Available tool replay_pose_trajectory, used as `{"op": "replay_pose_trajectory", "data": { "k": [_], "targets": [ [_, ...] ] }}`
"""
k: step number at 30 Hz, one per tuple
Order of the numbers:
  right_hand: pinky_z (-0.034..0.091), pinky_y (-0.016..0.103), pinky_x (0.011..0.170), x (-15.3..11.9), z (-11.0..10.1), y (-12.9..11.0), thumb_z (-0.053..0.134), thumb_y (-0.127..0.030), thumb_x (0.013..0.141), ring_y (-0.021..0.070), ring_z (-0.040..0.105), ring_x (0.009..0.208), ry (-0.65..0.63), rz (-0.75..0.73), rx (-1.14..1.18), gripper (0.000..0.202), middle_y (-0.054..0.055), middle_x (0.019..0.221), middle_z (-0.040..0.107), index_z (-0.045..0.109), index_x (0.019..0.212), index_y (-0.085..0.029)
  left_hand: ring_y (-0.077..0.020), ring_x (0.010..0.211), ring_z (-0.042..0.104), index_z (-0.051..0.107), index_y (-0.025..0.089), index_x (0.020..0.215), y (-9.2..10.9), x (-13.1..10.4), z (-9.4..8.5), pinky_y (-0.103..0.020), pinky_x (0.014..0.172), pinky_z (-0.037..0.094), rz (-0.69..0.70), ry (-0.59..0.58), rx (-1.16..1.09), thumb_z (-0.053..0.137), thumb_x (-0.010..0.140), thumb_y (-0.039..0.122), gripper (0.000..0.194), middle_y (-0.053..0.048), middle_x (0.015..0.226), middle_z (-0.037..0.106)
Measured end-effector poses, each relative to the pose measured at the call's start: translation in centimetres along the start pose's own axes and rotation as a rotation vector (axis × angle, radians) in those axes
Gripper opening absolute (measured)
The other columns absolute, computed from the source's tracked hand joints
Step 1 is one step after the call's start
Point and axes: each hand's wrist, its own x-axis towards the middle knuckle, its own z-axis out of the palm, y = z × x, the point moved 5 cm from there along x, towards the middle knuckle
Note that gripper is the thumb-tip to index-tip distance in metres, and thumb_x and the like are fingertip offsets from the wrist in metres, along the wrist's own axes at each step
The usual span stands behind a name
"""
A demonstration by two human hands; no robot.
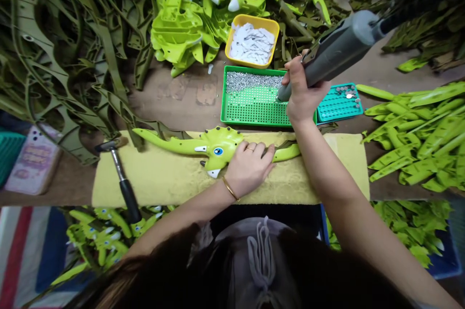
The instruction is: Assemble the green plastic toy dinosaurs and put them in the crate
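On a yellow cloth (174,183) lies a lime-green plastic dinosaur toy (214,146) with a blue eye, white horns and long side pieces. My left hand (250,168) is closed over its right part, fingers curled around it. A grey electric screwdriver (337,50) is gripped in my right hand (305,91), tilted, its tip down at the green perforated tray (254,117). Small silver screws (250,81) fill the back of that tray. Whether a screw sits on the tip is too small to tell.
A yellow bowl (273,54) of white pieces stands behind the tray, a teal tray (341,110) beside it. A hammer (121,180) lies on the cloth's left. Olive parts (47,62) crowd the left; green strips (428,130) pile up right. A phone (34,159) rests far left.
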Motion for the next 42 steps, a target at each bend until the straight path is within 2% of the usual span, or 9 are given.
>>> {"op": "replay_pose_trajectory", "data": {
  "k": [7,12,16,19,22,25,28,32,42],
  "targets": [
    [0.054,0.03,0.054,-0.3,0.1,-1.2,0.068,-0.06,0.071,0.0093,0.056,0.051,0.043,0.016,0.041,0.042,-0.003,0.072,0.061,0.056,0.089,-0.025,-0.0245,0.089,0.059,0.057,0.013,0.124,-0.6,0.1,-0.3,-0.039,0.079,0.04,-0.005,-0.013,0.006,0.052,0.091,0.035,0.039,-0.01,0.098,0.065],
    [0.058,0.031,0.067,-0.5,0.0,-0.3,0.068,-0.06,0.071,0.0112,0.064,0.063,0.003,0.099,-0.006,0.042,-0.001,0.081,0.066,0.059,0.09,-0.024,-0.0241,0.092,0.058,0.058,0.015,0.124,-1.3,-0.2,-0.4,-0.039,0.081,0.041,-0.022,-0.009,0.001,0.052,0.092,0.037,0.039,-0.01,0.101,0.065],
    [0.058,0.031,0.067,-0.6,0.1,-0.3,0.069,-0.058,0.069,0.0117,0.064,0.065,0.046,0.053,0.017,0.041,-0.001,0.079,0.067,0.059,0.085,-0.022,-0.0234,0.091,0.059,0.058,0.016,0.124,-1.5,-0.3,-0.2,-0.038,0.081,0.041,-0.016,-0.01,0.009,0.052,0.092,0.041,0.041,-0.009,0.102,0.066],
    [0.055,0.03,0.062,-0.4,0.1,-1.7,0.07,-0.054,0.07,0.01,0.061,0.059,0.05,0.011,0.052,0.037,-0.003,0.074,0.064,0.059,0.084,-0.022,-0.023,0.093,0.06,0.058,0.017,0.123,-1.6,-0.3,0.0,-0.038,0.082,0.042,-0.024,-0.009,0.008,0.053,0.091,0.043,0.041,-0.009,0.103,0.066],
    [0.052,0.027,0.057,-0.3,-1.6,-4.8,0.064,-0.053,0.078,0.0076,0.058,0.056,0.028,-0.044,0.059,0.031,-0.003,0.08,0.065,0.06,0.087,-0.023,-0.0233,0.094,0.061,0.059,0.017,0.124,-1.6,-0.3,0.0,-0.038,0.083,0.042,-0.029,-0.009,0.003,0.052,0.092,0.044,0.042,-0.009,0.104,0.066],
    [0.048,0.024,0.05,-1.4,-5.0,-8.3,0.066,-0.045,0.079,0.0058,0.055,0.051,0.043,-0.119,0.137,0.023,-0.004,0.083,0.067,0.06,0.088,-0.026,-0.0248,0.095,0.061,0.06,0.016,0.124,-1.6,-0.2,0.0,-0.039,0.083,0.043,-0.035,-0.002,-0.018,0.052,0.092,0.044,0.043,-0.011,0.104,0.067],
    [0.044,0.021,0.042,-3.5,-8.5,-10.1,0.071,-0.037,0.076,0.0043,0.051,0.044,0.093,-0.134,0.233,0.019,-0.006,0.075,0.065,0.06,0.087,-0.026,-0.0259,0.095,0.061,0.061,0.016,0.122,-1.7,-0.1,0.1,-0.04,0.083,0.043,-0.038,0.012,-0.035,0.054,0.091,0.044,0.042,-0.011,0.104,0.067],
    [0.044,0.02,0.043,-6.0,-10.5,-10.1,0.069,-0.038,0.077,0.0034,0.051,0.046,0.082,-0.13,0.23,0.021,-0.007,0.077,0.063,0.057,0.089,-0.026,-0.0261,0.093,0.061,0.062,0.016,0.12,-1.7,0.1,0.2,-0.04,0.083,0.043,-0.031,0.029,-0.03,0.053,0.091,0.043,0.041,-0.01,0.103,0.068],
    [0.048,0.025,0.051,-8.5,-10.3,-7.8,0.068,-0.045,0.076,0.0074,0.055,0.053,-0.056,-0.074,0.102,0.028,-0.007,0.071,0.054,0.055,0.096,-0.03,-0.0273,0.089,0.06,0.062,0.014,0.12,-1.6,0.2,0.0,-0.042,0.079,0.043,-0.007,0.029,0.001,0.052,0.092,0.041,0.041,-0.012,0.1,0.068]
  ]
}}
